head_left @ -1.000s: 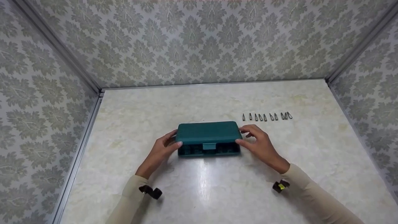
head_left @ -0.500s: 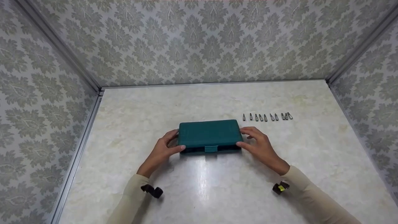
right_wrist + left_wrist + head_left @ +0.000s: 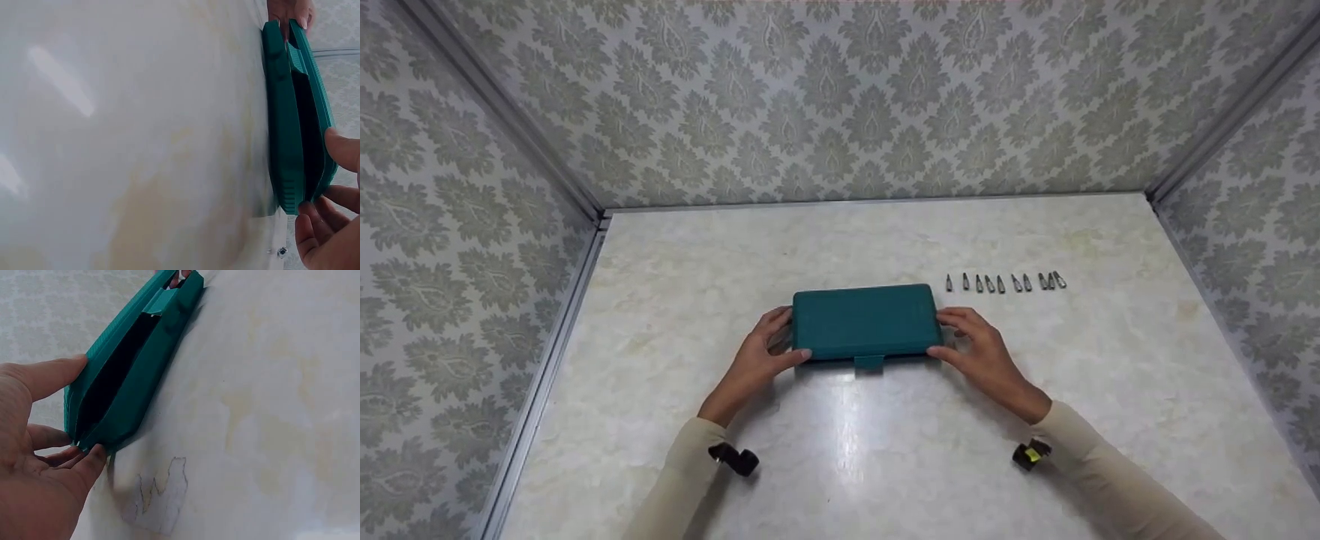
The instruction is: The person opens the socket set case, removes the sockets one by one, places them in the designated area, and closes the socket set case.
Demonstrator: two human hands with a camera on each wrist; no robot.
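Observation:
A green plastic bit case (image 3: 866, 321) lies on the table between both hands, its lid nearly down. In the wrist views a dark gap shows along the front, between lid and base. The latch tab (image 3: 869, 363) sticks out from the middle of the lid's front edge. My left hand (image 3: 757, 358) grips the left end, thumb on the lid's front corner and fingers at the side. At the opposite end my right hand (image 3: 986, 361) holds the case the same way, thumb on the lid (image 3: 323, 104). The inside of the case is hidden.
Several screwdriver bits (image 3: 1001, 284) lie in a loose row behind and right of the case. The pale marbled table (image 3: 697, 262) ends at a patterned wall (image 3: 840, 97) at the back, with more walls at both sides.
The lid has swung down toward the front, and the opening that showed the inside has narrowed to a thin gap. Both hands have followed the lid with their thumbs.

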